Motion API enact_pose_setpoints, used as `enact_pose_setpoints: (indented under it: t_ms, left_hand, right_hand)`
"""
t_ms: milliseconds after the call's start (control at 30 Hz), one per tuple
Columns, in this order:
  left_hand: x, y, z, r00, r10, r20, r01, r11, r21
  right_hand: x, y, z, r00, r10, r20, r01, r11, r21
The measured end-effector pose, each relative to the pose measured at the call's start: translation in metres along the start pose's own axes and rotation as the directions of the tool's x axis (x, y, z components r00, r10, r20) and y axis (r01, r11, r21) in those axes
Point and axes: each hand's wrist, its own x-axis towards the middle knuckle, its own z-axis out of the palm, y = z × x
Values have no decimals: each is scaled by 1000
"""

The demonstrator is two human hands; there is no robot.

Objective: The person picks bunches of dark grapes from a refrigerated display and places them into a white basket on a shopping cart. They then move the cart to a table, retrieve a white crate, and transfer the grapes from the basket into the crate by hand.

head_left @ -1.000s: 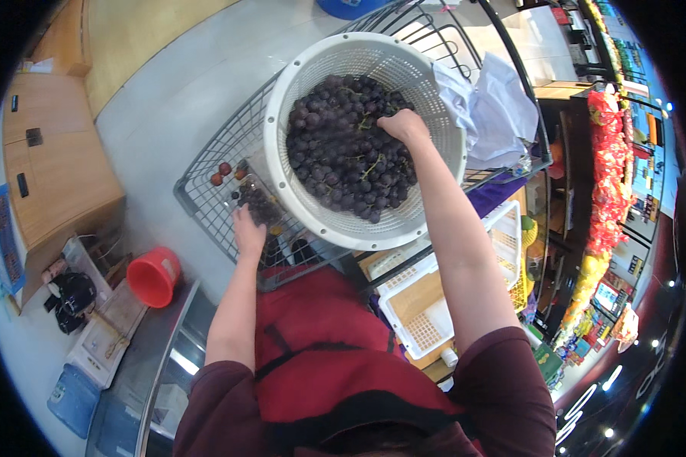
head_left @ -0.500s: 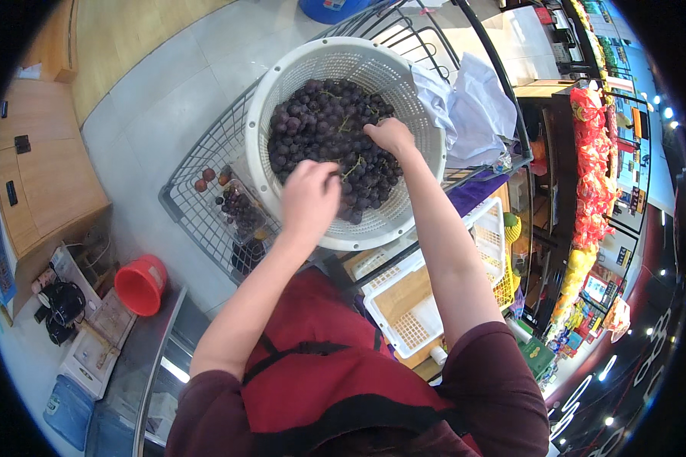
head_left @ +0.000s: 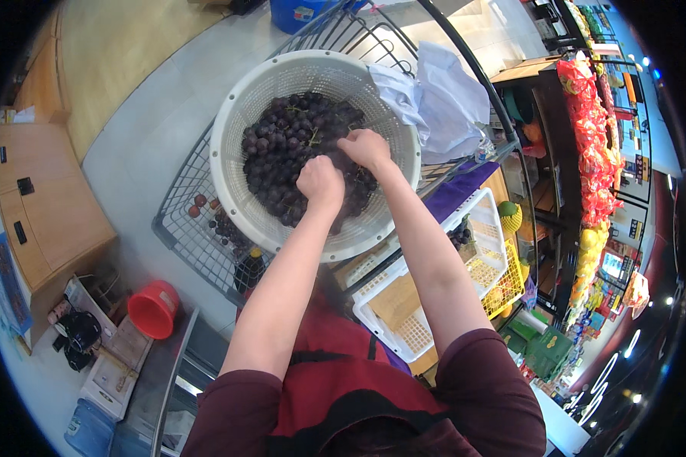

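Dark purple grapes [head_left: 278,145] lie heaped in the bottom of 1 round white perforated plastic basket [head_left: 223,164]. The basket sits on a grey wire shopping cart [head_left: 177,247]; a few green stems show among the fruit.

2 bare hands are inside the basket, near each other but apart. Left hand [head_left: 320,181]: narrow, fingers curled under, back of hand up, over the near part of the heap; fingertips hidden, so cannot tell whether it holds a grape. Right hand [head_left: 364,147]: narrow, thumb and bent fingers drawn together at the heap's right side; cannot tell what, if anything, is between them.

Crumpled white paper [head_left: 457,103] overlaps the basket's right rim. Inside the cart, left of the basket, are a few loose reddish round fruits [head_left: 199,200] and more small dark fruit [head_left: 225,228].

Right of the cart: purple cloth [head_left: 459,190], white plastic crates [head_left: 411,343] and 1 yellow mesh crate [head_left: 508,288]. Left, well apart: 1 red bucket [head_left: 152,311]. Beyond the cart: 1 blue bucket [head_left: 293,15].
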Motion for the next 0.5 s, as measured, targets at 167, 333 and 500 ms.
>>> enact_pose_setpoints:
  t_ms: [167,333,500]
  left_hand:
    - [1,-3,5,999,-22,-28,23,999,46]
    - [-15,-9,1,994,107,-26,-107,994,-3]
    - [-42,-20,6,949,253,-189,-266,963,-49]
  right_hand:
    - [-19,15,2,990,-89,-105,105,982,155]
    - [-41,34,6,969,-162,-186,213,932,294]
    - [-70,47,6,994,-21,-109,67,896,438]
